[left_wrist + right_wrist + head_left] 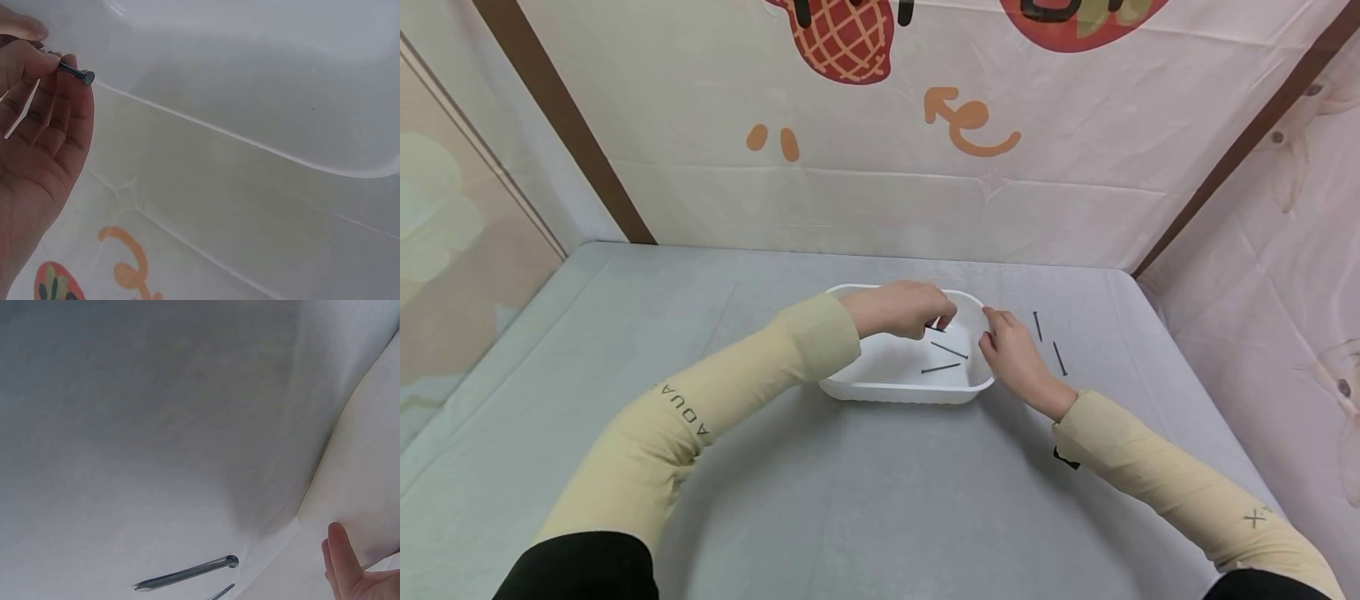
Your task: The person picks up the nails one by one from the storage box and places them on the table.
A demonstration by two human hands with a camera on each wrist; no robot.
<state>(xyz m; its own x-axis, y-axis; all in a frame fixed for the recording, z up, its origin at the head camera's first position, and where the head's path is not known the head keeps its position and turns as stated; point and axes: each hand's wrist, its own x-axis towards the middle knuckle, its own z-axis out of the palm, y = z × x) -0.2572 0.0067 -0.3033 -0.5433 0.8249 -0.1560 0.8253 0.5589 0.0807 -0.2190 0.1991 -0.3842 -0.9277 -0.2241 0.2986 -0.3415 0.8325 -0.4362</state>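
Note:
A white rectangular plastic tray (pixel 895 393) with rounded corners stands on the grey cloth. My left hand (pixel 904 308) reaches over it. In the left wrist view its thumb and fingertips pinch a dark metal nail (pixel 76 72), the flat head sticking out. Two more nails lie on the tray floor, an upper nail (pixel 949 350) and a lower nail (pixel 940 368). At the tray's right end my right hand (pixel 1018 362) holds the rim, with straight fingers (pixel 342 553) against the outer wall; its thumb is partly hidden in the right wrist view.
Right of the tray, two loose nails lie on the cloth: a farther nail (pixel 1037 326) and a nearer nail (pixel 1059 358). The grey cloth-covered table (pixel 880 500) ends at a printed fabric wall (pixel 865 208) behind the tray. Fabric also hangs at both sides.

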